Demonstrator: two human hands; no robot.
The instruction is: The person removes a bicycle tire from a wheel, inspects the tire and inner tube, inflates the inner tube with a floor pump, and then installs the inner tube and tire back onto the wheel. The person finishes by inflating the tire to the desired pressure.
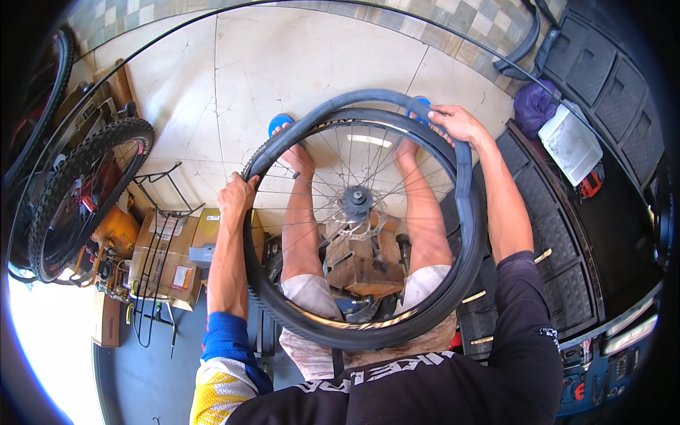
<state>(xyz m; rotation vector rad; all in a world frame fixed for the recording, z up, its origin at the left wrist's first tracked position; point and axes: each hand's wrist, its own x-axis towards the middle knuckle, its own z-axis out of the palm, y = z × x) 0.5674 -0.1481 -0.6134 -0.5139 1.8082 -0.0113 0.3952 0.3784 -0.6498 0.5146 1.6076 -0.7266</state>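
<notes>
A bicycle wheel with a hub and disc rotor is held over my legs, its black tire around the rim. A dark inner tube loops above the tire's upper part and runs down its right side. My left hand is closed on the wheel's left side, around tire and tube; which parts exactly its fingers hold is hard to see. My right hand is closed on the inner tube at the upper right, thumb on top. A small valve shows inside the rim at the left.
Bicycle wheels, cardboard boxes and a black metal rack crowd the left. A wooden block lies below the wheel. Black panelled cases, a purple bag and a pale bin stand right. My sandalled feet rest on tiles.
</notes>
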